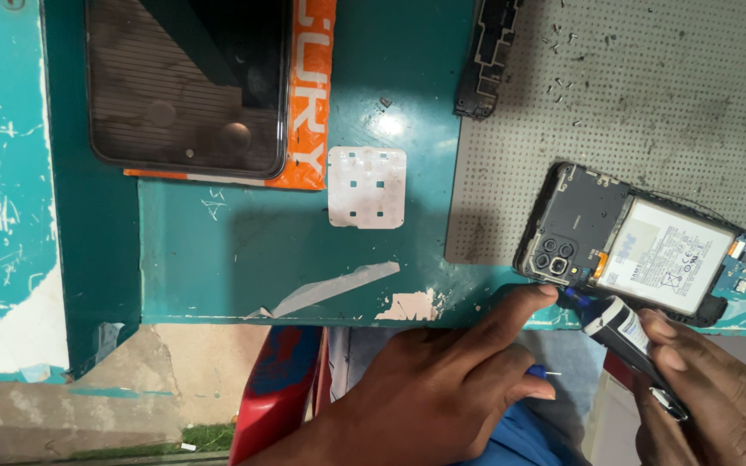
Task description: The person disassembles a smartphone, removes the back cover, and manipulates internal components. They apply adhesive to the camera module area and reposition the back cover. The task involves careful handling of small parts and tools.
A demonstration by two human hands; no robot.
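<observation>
An opened phone [580, 220], its back cover off, lies on a grey perforated mat [649, 103] near the teal table's front edge. Its white battery [671, 256] and camera cluster [554, 256] are exposed. My left hand [451, 388] rests below the edge, forefinger stretched up to touch the phone's lower corner; a small blue-tipped tool [541, 372] pokes out between thumb and fingers. My right hand [718, 388] grips a black and white screwdriver [623, 332], whose tip sits at the phone's bottom edge beside the camera.
A dark phone screen [187, 82] lies on an orange packet [312, 103] at the back left. A white metal plate [367, 186] sits mid-table. A black plastic frame piece [487, 56] and several tiny screws [563, 82] lie on the mat. A red seat [278, 388] shows below.
</observation>
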